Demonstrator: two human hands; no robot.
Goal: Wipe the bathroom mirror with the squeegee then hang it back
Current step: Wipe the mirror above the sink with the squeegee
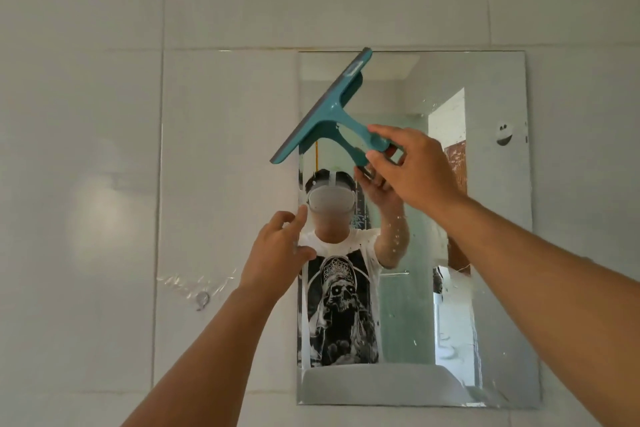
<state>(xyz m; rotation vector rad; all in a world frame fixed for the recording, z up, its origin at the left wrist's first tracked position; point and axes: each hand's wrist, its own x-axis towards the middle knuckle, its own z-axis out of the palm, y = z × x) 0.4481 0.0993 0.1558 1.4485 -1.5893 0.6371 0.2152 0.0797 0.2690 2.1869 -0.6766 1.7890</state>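
two bare forearms reach up from the bottom edge. the left hand (277, 250) is open, fingers loosely spread, resting at the left edge of the mirror (491, 218). the right hand (412, 166) grips the handle of a teal squeegee (325, 114), whose blade is tilted steeply against the mirror's top left corner. water droplets speckle the glass. farther back, on the white tiled wall (104, 114) left of the mirror, is a small metal hook (202, 299) under clear tape.
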